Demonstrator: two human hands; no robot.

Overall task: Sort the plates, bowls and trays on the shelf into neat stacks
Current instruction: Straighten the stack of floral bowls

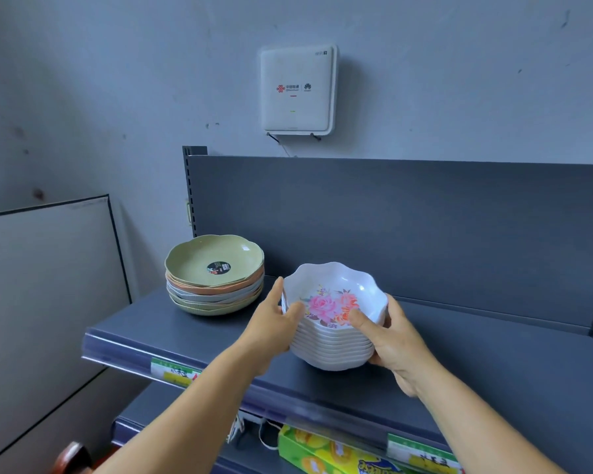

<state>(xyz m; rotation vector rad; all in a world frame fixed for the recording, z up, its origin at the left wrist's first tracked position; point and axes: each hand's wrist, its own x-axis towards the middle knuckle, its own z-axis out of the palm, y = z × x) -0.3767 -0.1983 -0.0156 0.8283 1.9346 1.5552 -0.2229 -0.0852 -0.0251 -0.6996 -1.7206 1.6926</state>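
Observation:
A stack of several white scalloped bowls with a pink and orange flower print sits near the front of the dark grey shelf. My left hand grips the stack's left side, thumb over the top bowl's rim. My right hand grips the right side, its thumb also inside the top bowl. To the left and further back stands a stack of pastel plates, green on top, then orange, grey and cream; a round black sticker lies in the top plate.
The shelf's grey back panel rises behind the stacks. A white router box hangs on the wall above. A lower shelf holds a green and yellow package. Price labels line the shelf's front edge. A grey board leans at the left.

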